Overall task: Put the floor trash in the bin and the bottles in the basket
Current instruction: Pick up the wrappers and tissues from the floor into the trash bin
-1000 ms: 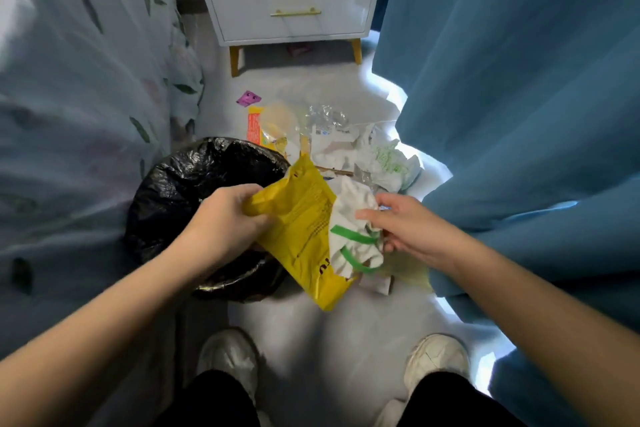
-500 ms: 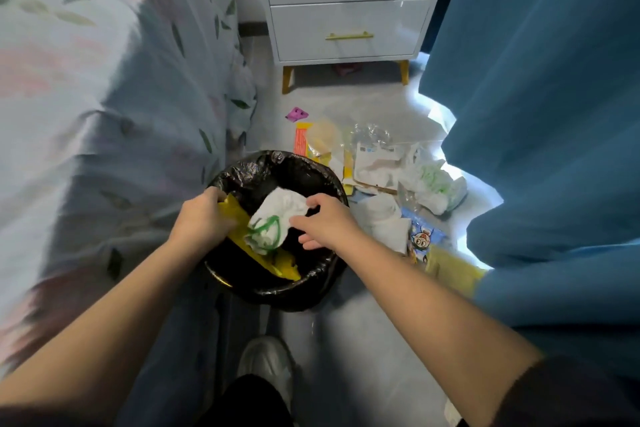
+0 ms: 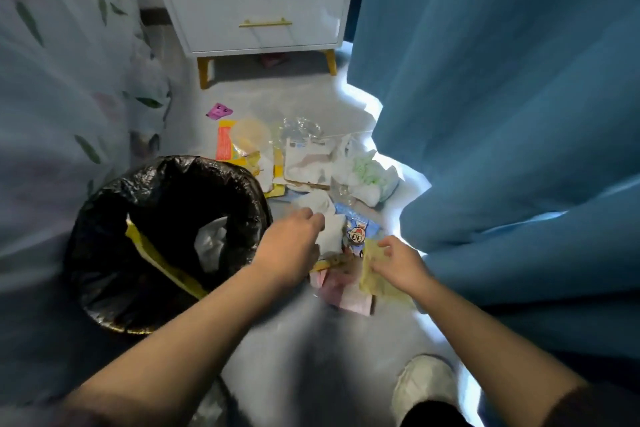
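Both hands down at the litter pile on the grey floor (image 3: 304,340), just right of the bin (image 3: 104,246). Left hand (image 3: 289,250) over a white crumpled tissue (image 3: 329,236), fingers curled at its edge; closed on it or only touching, cannot tell. Right hand (image 3: 398,263) on a pale yellow wrapper (image 3: 372,274), fingers spread and bent, thumb apart, not yet clamped. Between the two hands, a blue cartoon packet (image 3: 358,232); below it, pink wrappers (image 3: 343,291) flat on the floor.

Bin lined with a black bag, standing beside the leaf-print bedding (image 3: 52,97). Inside it, a yellow bag (image 3: 162,260) leaning against the near wall and a white crumpled plastic bag (image 3: 211,243).

Farther back, more trash spread out: a purple scrap (image 3: 219,110), an orange and yellow packet (image 3: 225,140), clear crinkled plastic (image 3: 299,128), torn cardboard (image 3: 308,166), a white and green bundle (image 3: 369,177). Beyond, a white drawer unit (image 3: 256,10) on yellow legs. Blue curtain (image 3: 502,97) along the right. One white shoe (image 3: 424,385) at the bottom.
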### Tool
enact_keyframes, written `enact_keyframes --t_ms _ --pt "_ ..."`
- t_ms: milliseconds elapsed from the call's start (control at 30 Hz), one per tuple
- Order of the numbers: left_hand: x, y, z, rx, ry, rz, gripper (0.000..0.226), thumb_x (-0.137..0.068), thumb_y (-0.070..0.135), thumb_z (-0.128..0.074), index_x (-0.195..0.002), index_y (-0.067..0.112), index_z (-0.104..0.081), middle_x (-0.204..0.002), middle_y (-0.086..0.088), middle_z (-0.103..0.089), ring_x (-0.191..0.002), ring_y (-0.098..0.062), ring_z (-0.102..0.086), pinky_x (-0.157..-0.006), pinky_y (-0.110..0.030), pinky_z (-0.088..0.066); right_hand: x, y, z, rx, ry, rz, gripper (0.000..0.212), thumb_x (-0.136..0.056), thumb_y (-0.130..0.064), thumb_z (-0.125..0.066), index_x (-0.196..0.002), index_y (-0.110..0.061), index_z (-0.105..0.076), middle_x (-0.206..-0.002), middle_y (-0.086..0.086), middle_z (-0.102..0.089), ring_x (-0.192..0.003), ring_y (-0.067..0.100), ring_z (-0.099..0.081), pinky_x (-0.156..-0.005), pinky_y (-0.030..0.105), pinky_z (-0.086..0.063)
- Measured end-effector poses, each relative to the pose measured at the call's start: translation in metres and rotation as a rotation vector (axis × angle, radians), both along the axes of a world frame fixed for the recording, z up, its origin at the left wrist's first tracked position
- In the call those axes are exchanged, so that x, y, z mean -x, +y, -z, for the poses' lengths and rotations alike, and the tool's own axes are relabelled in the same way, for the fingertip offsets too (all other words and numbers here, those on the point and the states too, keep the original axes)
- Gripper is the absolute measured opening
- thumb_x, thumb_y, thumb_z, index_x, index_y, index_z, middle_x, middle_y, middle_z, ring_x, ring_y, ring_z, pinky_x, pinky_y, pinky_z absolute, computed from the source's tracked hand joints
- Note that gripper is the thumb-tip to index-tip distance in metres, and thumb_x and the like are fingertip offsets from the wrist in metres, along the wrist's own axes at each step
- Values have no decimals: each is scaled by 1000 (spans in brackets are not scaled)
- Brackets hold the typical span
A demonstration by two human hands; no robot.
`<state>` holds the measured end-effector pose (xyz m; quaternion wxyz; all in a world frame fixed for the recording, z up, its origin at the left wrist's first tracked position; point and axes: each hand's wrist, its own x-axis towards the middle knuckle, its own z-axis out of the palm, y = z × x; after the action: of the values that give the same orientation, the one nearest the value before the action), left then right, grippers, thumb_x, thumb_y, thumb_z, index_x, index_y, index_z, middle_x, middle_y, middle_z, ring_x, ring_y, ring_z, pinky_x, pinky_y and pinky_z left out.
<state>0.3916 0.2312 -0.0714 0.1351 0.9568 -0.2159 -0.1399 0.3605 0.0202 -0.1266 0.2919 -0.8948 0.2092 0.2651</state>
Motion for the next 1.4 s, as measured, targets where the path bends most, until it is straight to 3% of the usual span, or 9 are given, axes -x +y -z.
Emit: enact_keyframes --t_ms 200,367,500,633,733,933,1100,1267,1400 --pt "-9 -45 85 -135 336 -176 74 -77 50 -67 -134 17 -34 -133 -9 -39 -126 -28 -37 -97 -41 -40 6 -21 54 123 139 -233 91 -72 -33 -74 -147 -25 -23 -147 10 -34 -133 30 -38 -104 35 -39" --pt "-22 -56 120 -182 331 -224 104 -67 63 -68 -144 14 -17 -151 -16 -12 -137 -34 -20 -107 -46 -31 2 -25 81 252 159 -365 114 -69 -39 -76 -147 -44 6 -159 5 -2 -146 34 -4 -113 55 -24" --pt "-28 -58 146 -328 290 -129 83 -78 56 -61 -140 18 -20 -151 -17 -5 -137 -34 -17 -104 -48 -34 -14 -33 91 304 171 -499 124 -68 -36 -79 -145 -45 18 -160 3 9 -146 34 15 -114 60 -6" --pt "-33 -54 155 -417 124 -86 42 -90 25 -53 -130 21 -39 -137 -10 -34 -121 -27 -42 -84 -37 -43 -25 -36 97 381 161 -557 127 -68 -32 -83 -148 -37 15 -159 9 -9 -147 32 0 -114 59 -5" --pt "-35 -55 152 -418 112 -33 34 -91 19 -49 -124 18 -44 -124 -9 -48 -111 -27 -53 -82 -36 -43 -26 -39 103 467 106 -531 115 -71 -24 -81 -151 -29 2 -149 7 -29 -139 28 -23 -114 51 -16" --pt "-40 -59 145 -310 44 -84 24 -92 14 -42 -115 15 -50 -112 -8 -59 -101 -29 -59 -69 -33 -41 -27 -46 106 499 -16 -572 53 -83 -24 -69 -130 -17 -45 -130 5 -46 -121 23 -44 -94 34 -38" --pt "-40 -64 128 -144 -9 -170 17 -94 15 -44 -110 13 -50 -99 -8 -63 -89 -31 -63 -61 -34 -37 -31 -51 86 284 -105 -554 38 -89 -30 -61 -122 -14 -53 -129 4 -48 -121 22 -46 -95 30 -38" --pt "-37 -70 75 93 -72 -246 19 -96 23 -44 -111 13 -50 -94 -11 -66 -85 -35 -62 -58 -34 -37 -27 -49 40 104 -292 -439 25 -89 -27 -63 -103 -6 -58 -105 8 -61 -99 24 -56 -71 25 -30" --pt "-36 -67 21 273 -54 -279 15 -94 27 -49 -100 13 -50 -80 -11 -63 -78 -35 -58 -55 -33 -33 -22 -44 -7 -3 -417 -321 20 -84 -20 -69 -93 -3 -63 -91 8 -64 -84 21 -56 -66 23 -30"
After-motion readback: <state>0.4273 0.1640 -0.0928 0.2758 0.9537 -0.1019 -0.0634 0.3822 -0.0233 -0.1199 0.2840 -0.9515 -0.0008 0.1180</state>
